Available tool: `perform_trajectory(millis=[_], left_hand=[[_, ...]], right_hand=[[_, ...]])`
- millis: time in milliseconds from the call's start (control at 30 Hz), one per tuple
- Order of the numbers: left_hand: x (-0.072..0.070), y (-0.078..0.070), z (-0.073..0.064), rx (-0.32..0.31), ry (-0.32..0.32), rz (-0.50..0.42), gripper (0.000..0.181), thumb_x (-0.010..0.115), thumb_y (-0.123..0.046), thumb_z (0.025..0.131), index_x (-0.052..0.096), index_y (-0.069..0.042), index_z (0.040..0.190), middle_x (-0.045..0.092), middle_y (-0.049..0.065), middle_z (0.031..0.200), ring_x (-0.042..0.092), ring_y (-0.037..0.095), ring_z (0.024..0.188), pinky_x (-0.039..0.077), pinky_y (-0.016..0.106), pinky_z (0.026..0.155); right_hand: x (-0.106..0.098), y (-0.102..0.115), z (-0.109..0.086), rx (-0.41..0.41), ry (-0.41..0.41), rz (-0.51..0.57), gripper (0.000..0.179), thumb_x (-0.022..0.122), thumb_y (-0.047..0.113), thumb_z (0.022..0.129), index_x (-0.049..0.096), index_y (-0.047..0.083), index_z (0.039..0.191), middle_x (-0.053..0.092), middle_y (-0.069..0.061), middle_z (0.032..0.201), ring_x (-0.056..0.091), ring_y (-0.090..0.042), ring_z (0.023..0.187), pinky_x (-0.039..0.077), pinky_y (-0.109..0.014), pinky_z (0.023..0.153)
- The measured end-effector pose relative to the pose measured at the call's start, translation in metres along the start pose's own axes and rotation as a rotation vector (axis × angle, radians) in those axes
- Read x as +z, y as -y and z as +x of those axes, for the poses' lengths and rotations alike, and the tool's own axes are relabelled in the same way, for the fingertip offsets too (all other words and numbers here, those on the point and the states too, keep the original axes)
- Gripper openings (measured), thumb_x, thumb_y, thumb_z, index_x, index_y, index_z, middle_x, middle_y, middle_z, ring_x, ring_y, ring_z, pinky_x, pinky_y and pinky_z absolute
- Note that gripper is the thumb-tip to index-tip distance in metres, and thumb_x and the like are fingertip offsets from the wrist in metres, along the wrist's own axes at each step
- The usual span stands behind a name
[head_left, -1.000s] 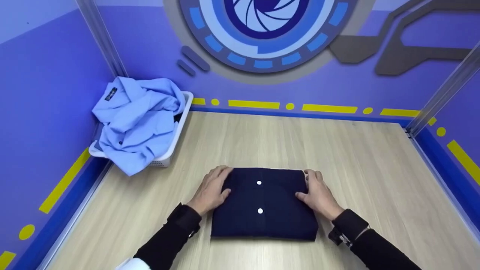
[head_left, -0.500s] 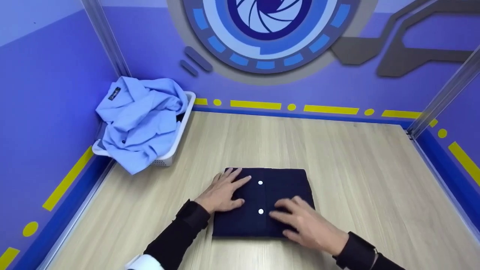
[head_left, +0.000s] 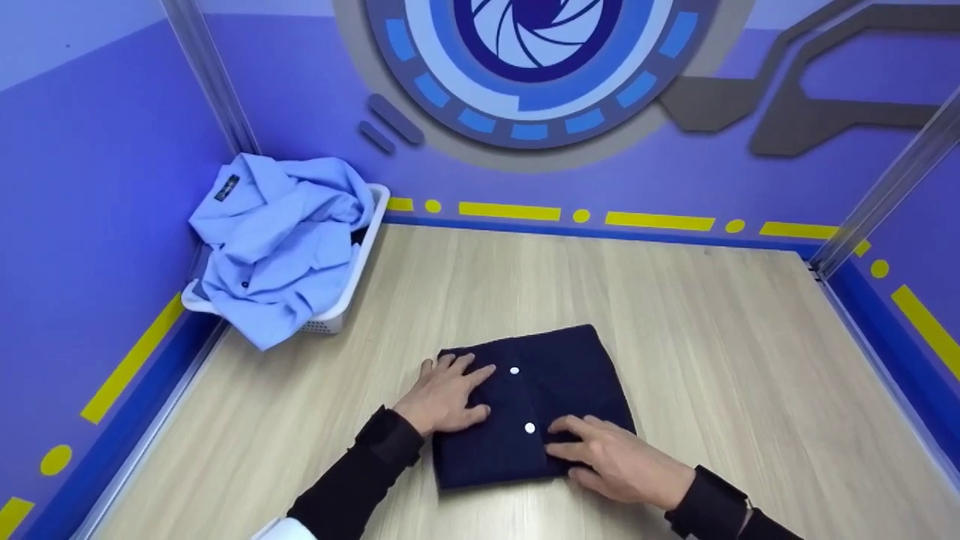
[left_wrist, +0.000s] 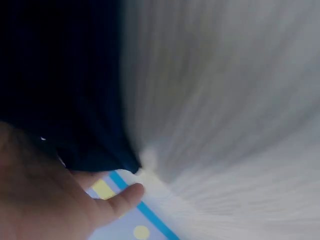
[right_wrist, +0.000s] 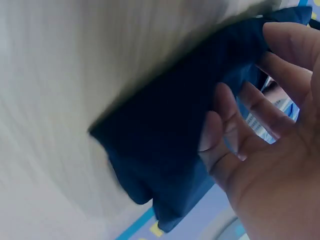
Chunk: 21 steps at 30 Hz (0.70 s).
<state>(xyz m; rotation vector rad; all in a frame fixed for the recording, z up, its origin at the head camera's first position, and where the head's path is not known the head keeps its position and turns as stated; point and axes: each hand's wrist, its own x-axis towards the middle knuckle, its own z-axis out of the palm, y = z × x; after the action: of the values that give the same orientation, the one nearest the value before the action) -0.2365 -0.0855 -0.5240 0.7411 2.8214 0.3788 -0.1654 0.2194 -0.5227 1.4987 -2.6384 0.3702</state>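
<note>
A folded navy shirt [head_left: 570, 367] with white buttons down its middle lies on the table, turned at a slant. My left hand [head_left: 444, 394] rests on its left part with the fingers spread. The right hand [head_left: 622, 463] touches the shirt's lower right part, its fingers loosely bent and apart. In the left wrist view, the thumb side of the left hand [left_wrist: 50, 195] shows below the dark cloth [left_wrist: 65, 75]. The right wrist view has the right hand [right_wrist: 265, 150] over the shirt [right_wrist: 160, 115], with no cloth visibly pinched.
A white basket [head_left: 365, 255] stands at the back left corner, heaped with a crumpled light blue shirt [head_left: 285, 232] that hangs over its front rim. Blue and purple panels [head_left: 465, 176] wall in the wooden table [head_left: 712, 322] at the back and both sides.
Both hands have moved from the shirt's side edges onto its top, the right one lower down. Over the last half second the shirt has turned anticlockwise, its far right corner swinging away.
</note>
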Motion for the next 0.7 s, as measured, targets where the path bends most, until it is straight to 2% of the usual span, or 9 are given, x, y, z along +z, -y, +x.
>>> perform_trajectory(millis=[200,367,500,700], left_hand=[[-0.003,-0.016,-0.014,-0.027,-0.028,0.146,0.067,0.062,-0.057,0.097,0.053,-0.02,0.152,0.052,0.022,0.145,0.048,0.046,0.132,0.039,0.06,0.108],[-0.007,-0.032,-0.023,-0.001,-0.011,0.253,0.073,0.063,-0.063,0.094,0.06,-0.011,0.145,0.06,0.024,0.13,0.06,0.041,0.117,0.05,0.051,0.098],[-0.009,-0.05,-0.028,0.027,0.023,0.28,0.078,0.067,-0.066,0.09,0.064,-0.003,0.135,0.065,0.024,0.113,0.068,0.036,0.1,0.057,0.044,0.085],[-0.003,-0.081,-0.03,0.042,0.109,0.276,0.083,0.067,-0.07,0.087,0.064,0.0,0.13,0.072,0.019,0.111,0.072,0.029,0.096,0.059,0.038,0.081]], right_hand=[[-0.008,-0.014,-0.004,0.027,-0.032,-0.021,0.03,0.073,0.012,0.092,0.076,0.008,0.122,0.065,-0.011,0.13,0.066,-0.026,0.108,0.054,-0.043,0.088],[-0.014,-0.025,-0.006,0.103,-0.018,-0.011,0.026,0.071,0.015,0.095,0.076,0.003,0.119,0.067,-0.014,0.13,0.067,-0.03,0.114,0.054,-0.052,0.091],[-0.019,-0.036,-0.006,0.186,0.005,0.009,0.031,0.067,0.025,0.1,0.077,0.001,0.117,0.068,-0.017,0.129,0.067,-0.036,0.114,0.053,-0.057,0.094],[-0.026,-0.052,-0.004,0.294,0.063,0.031,0.05,0.067,0.048,0.097,0.076,0.005,0.121,0.065,-0.019,0.135,0.065,-0.042,0.109,0.054,-0.055,0.088]])
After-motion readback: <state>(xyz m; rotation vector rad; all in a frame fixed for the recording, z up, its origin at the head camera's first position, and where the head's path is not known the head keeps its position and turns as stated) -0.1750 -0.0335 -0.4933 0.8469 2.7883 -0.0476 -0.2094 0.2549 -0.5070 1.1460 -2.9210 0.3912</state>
